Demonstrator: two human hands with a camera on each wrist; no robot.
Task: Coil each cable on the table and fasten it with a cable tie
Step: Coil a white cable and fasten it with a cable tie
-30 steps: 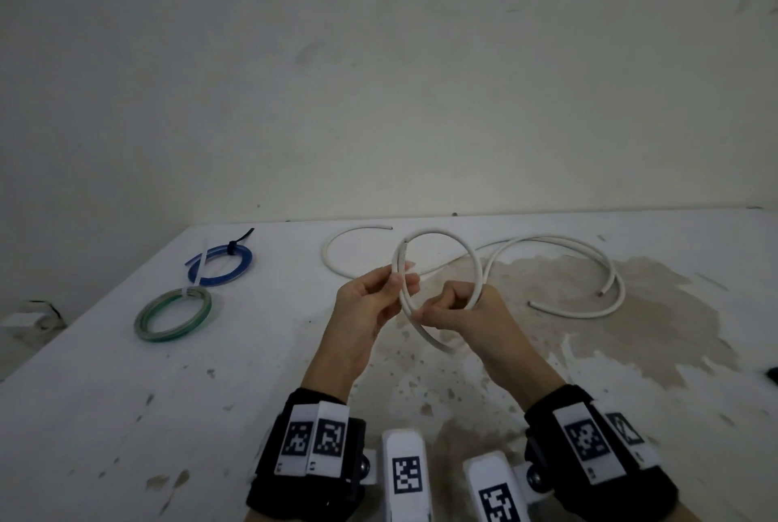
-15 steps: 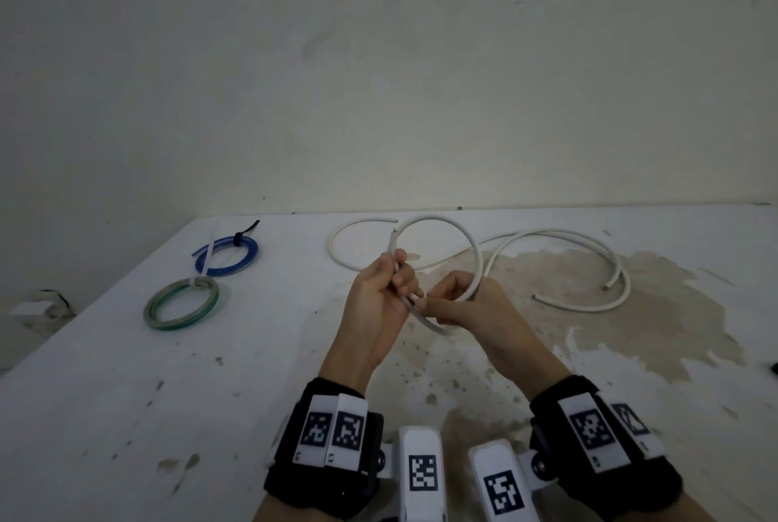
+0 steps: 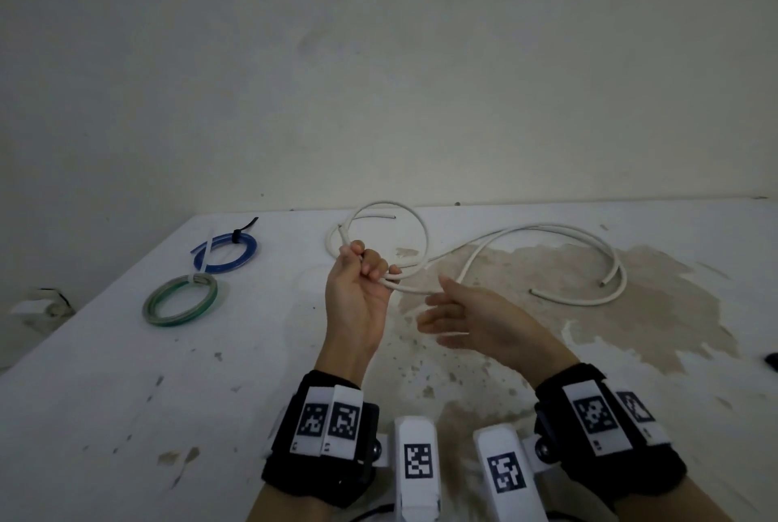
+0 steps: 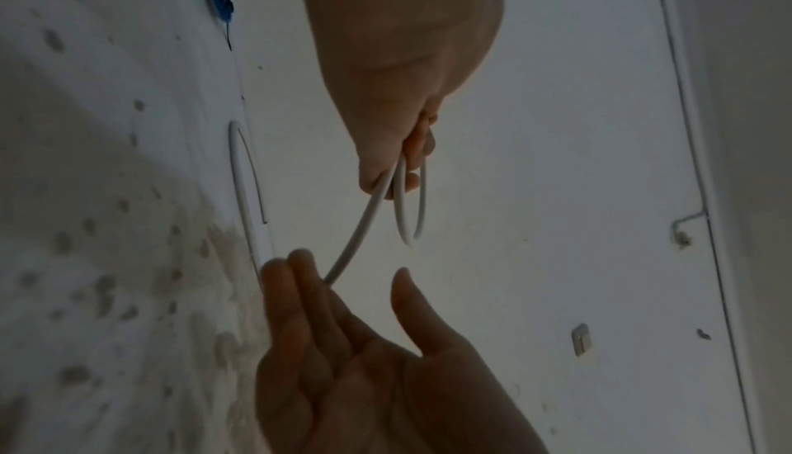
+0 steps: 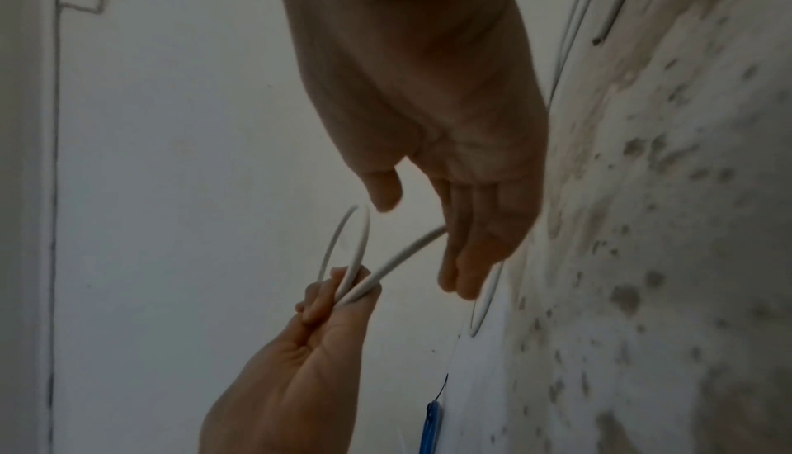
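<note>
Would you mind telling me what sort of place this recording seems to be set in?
Probably a bare workroom or makeshift test space, though that is a guess: a worn, stained white table stands against a plain scuffed wall, with only cables on it, such as the white cable and two tied coils.

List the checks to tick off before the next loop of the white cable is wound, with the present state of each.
1. Left hand grips the first loop of the white cable: ok.
2. Right hand has the trailing run in a grip: not ok; its fingers are straight and open, only next to the cable.
3. Loose remainder lies untangled on the table: ok, one open curve, both ends visible.
4. Blue coil and green coil clear of the work: ok, both tied, off to the left.
5. Spare cable tie within reach: cannot tell; none visible apart from those on the coils.
</note>
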